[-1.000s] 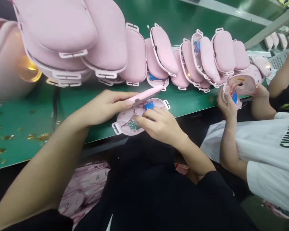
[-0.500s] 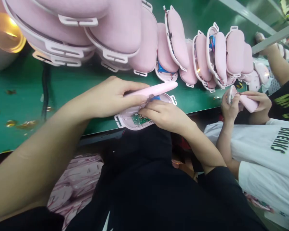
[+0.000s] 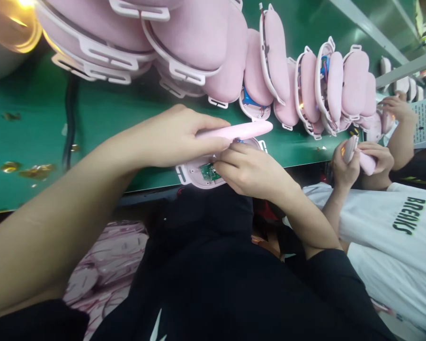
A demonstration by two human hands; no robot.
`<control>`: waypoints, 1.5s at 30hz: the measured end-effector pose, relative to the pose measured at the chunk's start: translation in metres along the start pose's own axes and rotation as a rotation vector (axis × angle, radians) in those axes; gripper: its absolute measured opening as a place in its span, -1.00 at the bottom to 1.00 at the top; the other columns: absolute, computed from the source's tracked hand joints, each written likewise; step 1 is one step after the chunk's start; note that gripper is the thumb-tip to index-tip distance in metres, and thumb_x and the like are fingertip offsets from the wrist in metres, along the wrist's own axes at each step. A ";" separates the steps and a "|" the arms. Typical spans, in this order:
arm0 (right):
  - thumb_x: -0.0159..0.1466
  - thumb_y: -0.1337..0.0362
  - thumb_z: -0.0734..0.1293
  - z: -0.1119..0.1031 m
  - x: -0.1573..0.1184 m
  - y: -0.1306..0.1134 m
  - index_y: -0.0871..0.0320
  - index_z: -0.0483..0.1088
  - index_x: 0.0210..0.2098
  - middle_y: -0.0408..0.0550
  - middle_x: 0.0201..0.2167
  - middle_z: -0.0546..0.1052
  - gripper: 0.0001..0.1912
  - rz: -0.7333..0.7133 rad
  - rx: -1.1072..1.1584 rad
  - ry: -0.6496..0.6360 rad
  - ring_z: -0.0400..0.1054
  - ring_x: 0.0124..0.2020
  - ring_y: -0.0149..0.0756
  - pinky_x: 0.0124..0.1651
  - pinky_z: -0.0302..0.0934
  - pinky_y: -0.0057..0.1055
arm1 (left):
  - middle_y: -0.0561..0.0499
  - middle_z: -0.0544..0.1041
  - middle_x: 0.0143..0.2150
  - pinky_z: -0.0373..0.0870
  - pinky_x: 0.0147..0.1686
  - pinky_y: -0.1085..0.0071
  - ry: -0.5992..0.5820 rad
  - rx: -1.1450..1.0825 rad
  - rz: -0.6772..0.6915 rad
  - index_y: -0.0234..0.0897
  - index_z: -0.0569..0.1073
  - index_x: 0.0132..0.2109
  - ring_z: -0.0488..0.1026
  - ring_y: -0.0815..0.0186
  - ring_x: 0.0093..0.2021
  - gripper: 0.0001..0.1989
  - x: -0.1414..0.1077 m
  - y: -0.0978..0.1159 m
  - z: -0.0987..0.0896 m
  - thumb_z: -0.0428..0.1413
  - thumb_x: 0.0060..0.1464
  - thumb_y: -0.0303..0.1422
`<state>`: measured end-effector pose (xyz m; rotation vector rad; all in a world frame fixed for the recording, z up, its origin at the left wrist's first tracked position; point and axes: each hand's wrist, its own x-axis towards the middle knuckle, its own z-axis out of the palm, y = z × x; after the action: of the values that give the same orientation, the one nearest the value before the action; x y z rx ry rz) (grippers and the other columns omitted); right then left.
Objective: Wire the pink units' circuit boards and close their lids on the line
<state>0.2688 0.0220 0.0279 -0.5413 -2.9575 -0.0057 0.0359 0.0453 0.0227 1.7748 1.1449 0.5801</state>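
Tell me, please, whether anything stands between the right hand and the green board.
Nothing visible does. The right hand is at the edge of the green board; whether it touches is unclear. The lid, held up by the left hand, slants over the far side of the shell, not between them.

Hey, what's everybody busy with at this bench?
The person's left hand holds a pink cover over an open casing, while the right hand is at the casing, by a green circuit board; what it grips there is hidden. More pink casings crowd the green bench beyond, some gaping with blue parts showing. To the right, a co-worker in white holds a pink piece.
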 end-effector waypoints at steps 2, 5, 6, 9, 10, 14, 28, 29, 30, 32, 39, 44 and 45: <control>0.59 0.41 0.15 -0.002 0.003 -0.002 0.22 0.56 -0.15 -0.01 -0.22 0.57 -0.65 0.012 -0.004 -0.024 0.44 -0.07 -0.20 0.07 0.46 -0.18 | 0.05 0.67 -0.17 0.47 -0.15 0.37 -0.049 0.053 0.018 -0.20 0.71 -0.07 0.58 0.19 -0.21 -0.68 0.001 0.000 0.000 0.15 0.29 -0.12; 0.60 0.39 0.14 -0.006 0.010 -0.005 0.22 0.56 -0.21 -0.02 -0.28 0.56 -0.62 0.012 0.015 -0.057 0.44 -0.14 -0.20 0.00 0.45 -0.18 | 0.04 0.67 -0.15 0.47 -0.13 0.36 -0.066 0.076 0.032 -0.18 0.70 0.01 0.57 0.20 -0.20 -0.64 0.001 -0.001 0.000 0.11 0.32 -0.10; 0.59 0.40 0.14 -0.007 0.013 -0.005 0.23 0.56 -0.23 -0.02 -0.30 0.55 -0.60 0.011 0.025 -0.066 0.45 -0.17 -0.20 -0.02 0.44 -0.18 | 0.04 0.67 -0.15 0.47 -0.12 0.35 -0.067 0.079 0.040 -0.18 0.70 0.03 0.57 0.20 -0.20 -0.62 0.002 -0.001 0.000 0.11 0.32 -0.09; 0.55 0.47 0.12 -0.013 0.022 -0.008 0.28 0.58 -0.23 -0.02 -0.36 0.55 -0.58 0.024 0.058 -0.112 0.48 -0.24 -0.21 -0.05 0.43 -0.17 | 0.04 0.66 -0.18 0.45 -0.12 0.34 -0.064 0.093 0.053 -0.18 0.69 0.05 0.56 0.20 -0.22 -0.59 0.002 -0.003 0.000 0.11 0.31 -0.06; 0.54 0.51 0.10 -0.016 0.026 -0.010 0.30 0.59 -0.22 -0.01 -0.37 0.56 -0.58 0.032 0.061 -0.144 0.50 -0.26 -0.21 -0.07 0.42 -0.18 | 0.04 0.66 -0.19 0.44 -0.15 0.34 -0.063 0.101 0.051 -0.17 0.70 0.05 0.56 0.21 -0.24 -0.59 0.003 -0.003 0.000 0.11 0.30 -0.05; 0.47 0.59 0.11 -0.032 0.043 -0.019 0.36 0.61 -0.18 0.07 -0.35 0.63 -0.58 0.082 -0.008 -0.339 0.56 -0.24 -0.15 -0.10 0.40 -0.22 | 0.07 0.66 -0.22 0.37 -0.24 0.34 -0.077 0.124 0.055 -0.05 0.69 0.08 0.55 0.21 -0.29 -0.59 0.003 0.000 -0.003 0.09 0.29 -0.05; 0.53 0.45 0.22 -0.043 0.040 -0.019 0.33 0.62 -0.02 0.16 -0.13 0.67 -0.70 0.088 -0.124 -0.406 0.52 -0.06 -0.09 0.10 0.37 -0.16 | 0.06 0.62 -0.35 0.20 -0.34 0.27 -0.022 0.098 0.125 0.04 0.72 0.02 0.48 0.22 -0.40 -0.59 -0.001 -0.006 -0.008 0.05 0.29 0.00; 0.53 0.45 0.22 -0.043 0.040 -0.020 0.33 0.62 -0.01 0.16 -0.14 0.67 -0.70 0.093 -0.128 -0.409 0.52 -0.06 -0.09 0.10 0.36 -0.15 | 0.06 0.62 -0.36 0.19 -0.35 0.27 -0.023 0.099 0.117 0.04 0.72 0.02 0.48 0.22 -0.41 -0.59 -0.001 -0.005 -0.008 0.05 0.28 0.00; 0.53 0.45 0.22 -0.043 0.040 -0.021 0.33 0.62 -0.02 0.16 -0.15 0.67 -0.70 0.098 -0.132 -0.414 0.52 -0.07 -0.09 0.10 0.36 -0.15 | 0.07 0.61 -0.37 0.18 -0.36 0.26 -0.025 0.100 0.109 0.05 0.72 0.01 0.47 0.23 -0.41 -0.59 -0.001 -0.004 -0.008 0.05 0.27 0.00; 0.53 0.45 0.23 -0.044 0.042 -0.022 0.32 0.62 -0.02 0.16 -0.15 0.67 -0.70 0.103 -0.133 -0.429 0.52 -0.07 -0.10 0.10 0.35 -0.16 | 0.07 0.60 -0.39 0.15 -0.38 0.26 -0.030 0.100 0.097 0.05 0.72 0.00 0.46 0.23 -0.43 -0.60 -0.001 -0.003 -0.008 0.05 0.27 -0.01; 0.51 0.46 0.25 -0.044 0.046 -0.022 0.33 0.63 -0.07 0.17 -0.15 0.67 -0.73 0.084 -0.106 -0.454 0.52 -0.07 -0.08 0.09 0.35 -0.15 | 0.06 0.60 -0.39 0.16 -0.37 0.25 -0.027 0.107 0.131 0.09 0.71 0.05 0.48 0.21 -0.42 -0.58 -0.001 -0.007 -0.008 0.04 0.27 0.02; 0.50 0.49 0.22 -0.045 0.052 -0.030 0.34 0.62 -0.09 0.19 -0.19 0.66 -0.70 0.136 -0.158 -0.522 0.55 -0.12 -0.03 -0.02 0.34 -0.16 | 0.05 0.60 -0.38 0.21 -0.33 0.23 -0.047 0.117 0.103 0.08 0.72 0.02 0.49 0.20 -0.40 -0.59 0.000 -0.007 -0.007 0.04 0.26 0.00; 0.49 0.52 0.20 -0.046 0.054 -0.034 0.34 0.62 -0.10 0.19 -0.20 0.66 -0.68 0.156 -0.174 -0.539 0.55 -0.13 -0.03 -0.05 0.33 -0.16 | 0.06 0.59 -0.37 0.22 -0.32 0.23 -0.052 0.117 0.095 0.08 0.72 0.01 0.49 0.20 -0.39 -0.59 0.000 -0.006 -0.007 0.05 0.25 0.01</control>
<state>0.2129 0.0080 0.0813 -0.9254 -3.4430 -0.1211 0.0277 0.0493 0.0207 1.9421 1.0822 0.5295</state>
